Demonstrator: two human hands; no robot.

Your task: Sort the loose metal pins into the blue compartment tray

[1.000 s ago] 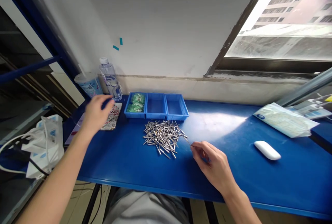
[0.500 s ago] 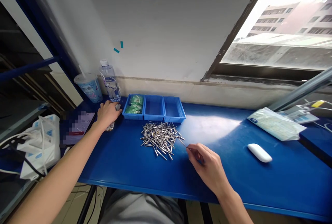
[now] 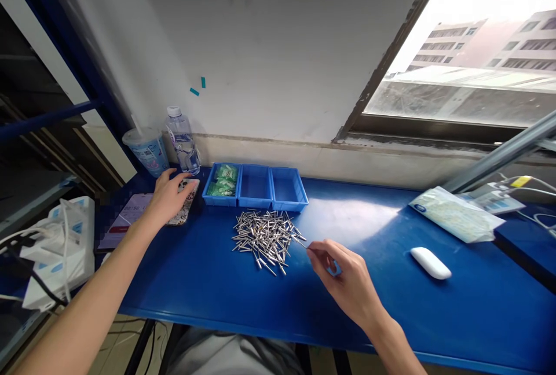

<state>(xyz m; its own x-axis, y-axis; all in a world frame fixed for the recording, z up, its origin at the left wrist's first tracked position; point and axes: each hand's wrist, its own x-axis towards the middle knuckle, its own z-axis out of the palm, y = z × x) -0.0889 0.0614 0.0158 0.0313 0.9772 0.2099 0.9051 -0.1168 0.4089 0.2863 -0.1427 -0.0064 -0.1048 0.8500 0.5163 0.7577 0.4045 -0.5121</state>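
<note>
A pile of silver metal rivets (image 3: 264, 236) lies on the blue table (image 3: 200, 282). Behind it stand three joined blue bins; green packets (image 3: 223, 180) fill the left bin (image 3: 220, 201), while the middle bin (image 3: 255, 185) and right bin (image 3: 289, 187) hold nothing. My right hand (image 3: 341, 276) pinches one thin rivet at the pile's right edge. My left hand (image 3: 168, 195) is spread, fingers apart, over the left side of a patterned phone (image 3: 187, 206), left of the bins.
A water bottle (image 3: 183, 142) and a lidded cup (image 3: 147, 151) stand at the back left. A second phone (image 3: 128, 219) and a power strip (image 3: 61, 253) are farther left. A white case (image 3: 431, 263) and a plastic packet (image 3: 454, 214) lie right.
My left hand has shifted left and its fingers have spread, showing more of the patterned phone. My right hand still pinches the rivet. The whole view has moved slightly.
</note>
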